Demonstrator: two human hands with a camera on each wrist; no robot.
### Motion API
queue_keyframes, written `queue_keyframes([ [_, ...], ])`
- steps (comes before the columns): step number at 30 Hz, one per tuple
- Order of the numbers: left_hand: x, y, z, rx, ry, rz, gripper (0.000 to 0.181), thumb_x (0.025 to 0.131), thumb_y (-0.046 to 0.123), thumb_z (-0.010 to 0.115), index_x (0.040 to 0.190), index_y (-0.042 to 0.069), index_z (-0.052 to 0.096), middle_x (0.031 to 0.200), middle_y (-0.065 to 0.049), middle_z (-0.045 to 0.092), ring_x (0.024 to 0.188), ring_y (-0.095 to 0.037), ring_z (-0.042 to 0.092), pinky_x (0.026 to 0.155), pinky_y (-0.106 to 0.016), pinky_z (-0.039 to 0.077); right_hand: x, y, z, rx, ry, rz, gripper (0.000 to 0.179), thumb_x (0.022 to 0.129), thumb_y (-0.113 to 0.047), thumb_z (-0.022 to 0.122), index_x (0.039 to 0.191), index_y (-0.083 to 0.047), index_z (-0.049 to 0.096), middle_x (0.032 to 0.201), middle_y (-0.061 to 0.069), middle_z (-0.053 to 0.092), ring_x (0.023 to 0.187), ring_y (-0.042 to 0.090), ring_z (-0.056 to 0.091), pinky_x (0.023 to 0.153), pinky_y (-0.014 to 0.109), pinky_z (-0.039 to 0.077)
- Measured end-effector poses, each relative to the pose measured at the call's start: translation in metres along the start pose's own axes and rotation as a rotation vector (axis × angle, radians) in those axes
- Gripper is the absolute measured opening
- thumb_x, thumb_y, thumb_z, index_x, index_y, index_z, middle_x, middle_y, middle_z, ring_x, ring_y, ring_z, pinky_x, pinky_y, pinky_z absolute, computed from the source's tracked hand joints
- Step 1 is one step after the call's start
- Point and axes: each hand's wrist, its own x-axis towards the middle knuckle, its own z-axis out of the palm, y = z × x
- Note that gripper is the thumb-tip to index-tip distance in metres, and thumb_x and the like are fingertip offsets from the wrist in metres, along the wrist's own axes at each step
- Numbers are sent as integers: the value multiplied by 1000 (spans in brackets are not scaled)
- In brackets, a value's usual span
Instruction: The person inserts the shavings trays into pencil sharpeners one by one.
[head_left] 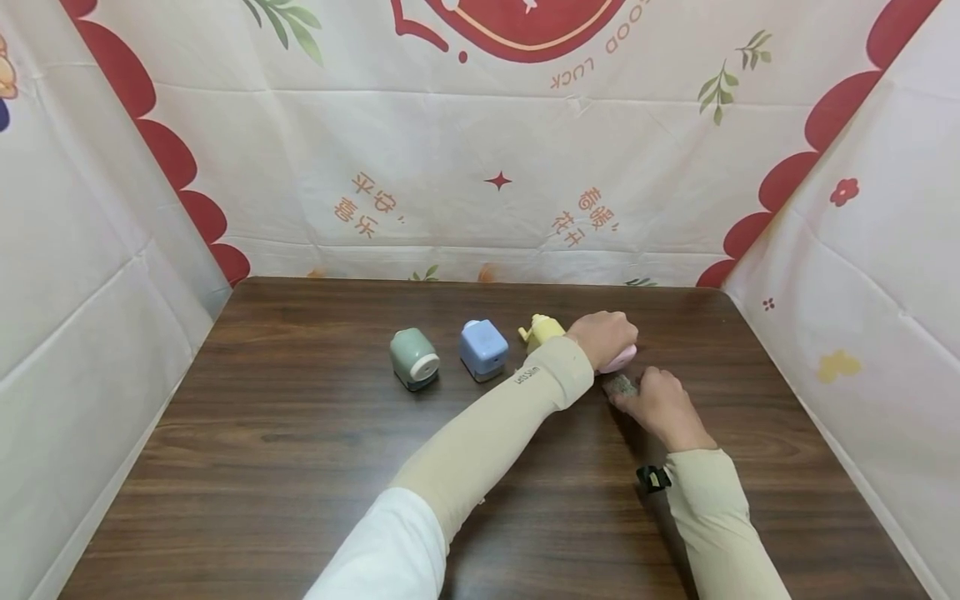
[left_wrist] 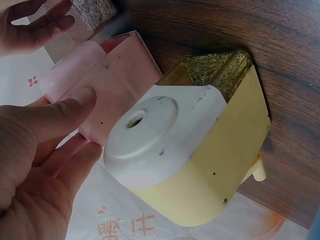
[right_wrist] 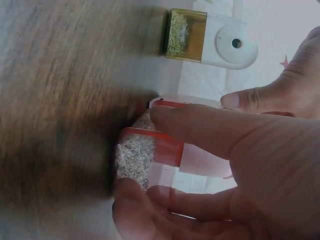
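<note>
In the head view my left hand (head_left: 602,337) reaches across to a pink pencil sharpener (head_left: 621,359). Its thumb and fingers pinch the pink body (left_wrist: 117,82) from both sides in the left wrist view. My right hand (head_left: 666,410) holds a clear shavings drawer (right_wrist: 134,156) between thumb and fingers. Grey-brown shavings fill the drawer's lower part, and it stands drawn out in front of the pink body, whose drawer opening shows. Close beside them is a yellow crank sharpener (left_wrist: 215,167) with a white front and shavings in its own drawer.
A blue sharpener (head_left: 483,347) and a green sharpener (head_left: 414,358) stand in a row to the left of the yellow one on the dark wooden table (head_left: 300,467). Printed white cloth (head_left: 480,133) hangs at the back and both sides.
</note>
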Motion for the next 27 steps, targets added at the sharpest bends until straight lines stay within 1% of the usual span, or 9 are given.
queue_keyframes([
  [1, 1, 0, 1, -3, 1, 0, 29, 113, 13, 52, 120, 17, 80, 120, 3, 79, 104, -9, 75, 83, -19, 61, -3, -6, -5, 13, -9, 0, 48, 94, -36, 80, 95, 10, 65, 93, 27, 67, 80, 39, 63, 72, 56, 55],
  [4, 3, 0, 2, -16, 3, 1, 29, 113, 15, 52, 120, 16, 80, 119, 3, 79, 98, -8, 74, 81, -20, 61, -2, -10, -8, 19, -8, -3, 45, 94, -34, 80, 94, 9, 67, 94, 27, 69, 81, 38, 66, 74, 57, 56],
  [8, 5, -1, 2, -26, 0, 14, 29, 113, 16, 52, 115, 14, 80, 113, 1, 79, 83, -6, 63, 75, -19, 57, 0, -13, -7, 28, 0, 3, 46, 94, -36, 79, 96, 9, 66, 94, 27, 68, 82, 39, 65, 75, 58, 56],
  [9, 5, -2, 2, -25, 2, 18, 28, 112, 16, 53, 113, 14, 81, 112, 2, 79, 81, -6, 62, 74, -20, 56, -4, -21, -11, 40, -1, 3, 46, 95, -34, 79, 98, 10, 65, 95, 29, 68, 83, 40, 64, 75, 57, 56],
  [11, 5, -2, 3, -7, 1, 24, 27, 112, 15, 53, 114, 14, 81, 113, 2, 79, 84, -6, 64, 76, -19, 57, -5, -25, -11, 49, 9, -5, 45, 96, -34, 78, 100, 10, 66, 95, 28, 68, 84, 40, 64, 77, 58, 56],
  [14, 5, -2, 3, 19, 2, 26, 28, 113, 15, 53, 117, 16, 81, 117, 4, 79, 95, -6, 72, 81, -19, 60, -3, -27, -9, 67, 16, -19, 43, 97, -33, 77, 103, 8, 67, 96, 25, 69, 85, 38, 63, 79, 57, 56],
  [16, 4, -2, 2, 19, 3, 27, 29, 114, 15, 52, 116, 16, 81, 117, 4, 79, 96, -7, 72, 82, -20, 60, -1, -28, -9, 80, 19, -23, 42, 98, -32, 78, 105, 7, 67, 97, 25, 69, 86, 38, 63, 80, 57, 56],
  [22, 2, -4, 1, -11, 19, 44, 32, 114, 16, 50, 106, 13, 82, 109, 2, 80, 83, -8, 66, 76, -22, 59, 4, -31, -8, 98, 20, 3, 45, 96, -36, 80, 96, 7, 66, 96, 29, 70, 86, 41, 65, 81, 59, 57],
  [27, 3, -5, 1, -26, 28, 63, 34, 115, 17, 50, 102, 12, 81, 104, 1, 80, 78, -8, 62, 73, -21, 56, 8, -34, -6, 119, 38, 39, 53, 95, -36, 81, 105, 12, 62, 106, 37, 67, 93, 48, 67, 85, 63, 56],
])
